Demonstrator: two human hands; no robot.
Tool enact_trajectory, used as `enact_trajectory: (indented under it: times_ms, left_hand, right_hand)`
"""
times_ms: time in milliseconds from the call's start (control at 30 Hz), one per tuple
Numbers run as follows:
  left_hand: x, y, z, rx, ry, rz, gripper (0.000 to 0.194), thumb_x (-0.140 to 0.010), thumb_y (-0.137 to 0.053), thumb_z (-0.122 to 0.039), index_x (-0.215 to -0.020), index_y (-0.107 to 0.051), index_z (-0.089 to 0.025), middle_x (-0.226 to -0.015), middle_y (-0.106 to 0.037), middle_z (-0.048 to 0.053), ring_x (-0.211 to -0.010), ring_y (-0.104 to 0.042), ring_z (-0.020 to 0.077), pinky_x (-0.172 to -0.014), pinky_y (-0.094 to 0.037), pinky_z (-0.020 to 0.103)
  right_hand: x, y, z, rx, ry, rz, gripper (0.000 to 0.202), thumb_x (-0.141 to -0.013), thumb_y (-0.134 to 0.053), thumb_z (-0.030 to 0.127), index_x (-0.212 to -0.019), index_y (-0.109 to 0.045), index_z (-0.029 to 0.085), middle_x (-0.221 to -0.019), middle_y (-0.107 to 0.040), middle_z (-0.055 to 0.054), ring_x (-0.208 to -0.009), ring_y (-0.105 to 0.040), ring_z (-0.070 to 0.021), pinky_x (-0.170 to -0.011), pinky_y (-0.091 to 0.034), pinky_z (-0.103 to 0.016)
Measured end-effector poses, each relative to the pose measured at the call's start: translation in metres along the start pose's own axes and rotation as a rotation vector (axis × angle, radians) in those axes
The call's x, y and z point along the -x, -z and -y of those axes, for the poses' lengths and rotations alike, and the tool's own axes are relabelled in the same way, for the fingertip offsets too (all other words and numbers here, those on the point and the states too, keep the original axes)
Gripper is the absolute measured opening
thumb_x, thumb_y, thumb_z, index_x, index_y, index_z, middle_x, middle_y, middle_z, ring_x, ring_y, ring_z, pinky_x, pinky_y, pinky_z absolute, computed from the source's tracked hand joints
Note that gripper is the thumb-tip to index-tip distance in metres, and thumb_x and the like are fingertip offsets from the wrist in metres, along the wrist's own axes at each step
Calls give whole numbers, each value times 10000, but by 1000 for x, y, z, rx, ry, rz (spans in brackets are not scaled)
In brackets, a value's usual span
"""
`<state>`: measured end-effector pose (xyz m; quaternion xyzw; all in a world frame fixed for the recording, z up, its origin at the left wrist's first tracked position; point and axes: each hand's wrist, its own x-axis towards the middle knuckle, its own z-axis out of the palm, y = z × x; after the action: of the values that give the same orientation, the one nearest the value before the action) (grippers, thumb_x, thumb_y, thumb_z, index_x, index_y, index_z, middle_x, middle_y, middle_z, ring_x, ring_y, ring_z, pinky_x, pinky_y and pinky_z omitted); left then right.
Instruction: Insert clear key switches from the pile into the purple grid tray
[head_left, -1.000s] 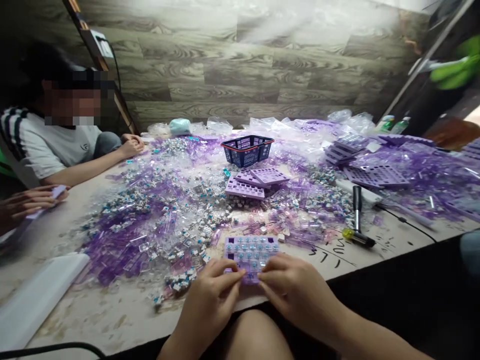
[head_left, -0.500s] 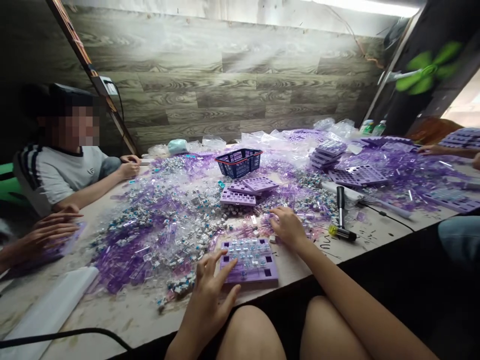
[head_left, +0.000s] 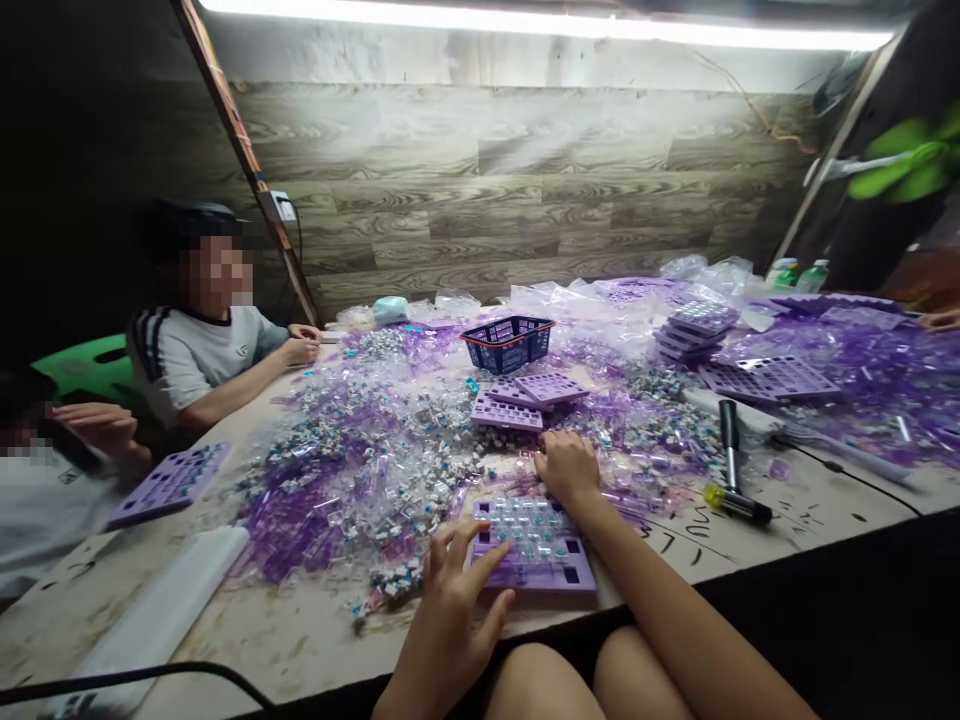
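My left hand (head_left: 459, 585) lies at the left side of a purple tray with square holes (head_left: 536, 577), fingers spread and fingertips touching its left part. Rows of clear blocks with bluish centres (head_left: 529, 522) fill much of this tray; some square holes at its edges are bare. Behind the tray, my right hand (head_left: 570, 468) is down among loose parts, its fingers curled and pressed together. What they hold, if anything, is hidden. Left of the tray spreads a heap of small white and blue switch-like pieces (head_left: 420, 510) mixed with clear and purple plastic bits.
A dark blue basket (head_left: 508, 345) stands behind stacked purple trays (head_left: 510, 408). To the right lie a black-handled hammer (head_left: 731, 450) and a cable (head_left: 862, 480). A white strip (head_left: 161, 600) lies at left. Two co-workers sit on the left, one near another purple tray (head_left: 171, 485).
The view has swung left and up, shifting everything right and down in the picture. My right hand's fingers have curled more over the loose parts. My left hand stays on the tray.
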<state>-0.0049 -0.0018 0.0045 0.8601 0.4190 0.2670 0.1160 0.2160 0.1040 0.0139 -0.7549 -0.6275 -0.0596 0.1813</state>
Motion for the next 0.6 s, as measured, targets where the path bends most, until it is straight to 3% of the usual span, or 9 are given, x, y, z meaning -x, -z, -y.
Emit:
enact_trajectory:
  times_ms: [133,367,600]
  left_hand:
    - [3,1,-3,-9,50,30,409,-855,-574,-214,-1249,-549,-318,-1379,-423,69,-1309,-290,336,-1058,-308,560]
    - [3,4,-9,-1,77,74,382,-883,-563,-310,-1264,-532,-316,-1375,-427,64,-1298,-296,333,-1058,-280,551]
    - [3,3,-11,-13,58,39,340,-910,-523,-319,-1249,-549,-307,-1357,-440,60,-1282,-297,318,-1051,-279,527]
  right_hand:
    - [-3,-3,-4,-18,-6,24,190,-863,-495,180,-913,-677,157,-937,-684,-94,-919,-610,-250,-812,-388,-347]
    - [-5,-7,-15,-50,26,32,186,-856,-554,231,-981,-680,174,-980,-677,-87,-957,-603,-247,-790,-393,-310]
    - [-10,-13,-18,-55,31,21,170,-867,-507,175,-904,-673,167,-957,-669,-69,-927,-604,-202,-769,-380,-266]
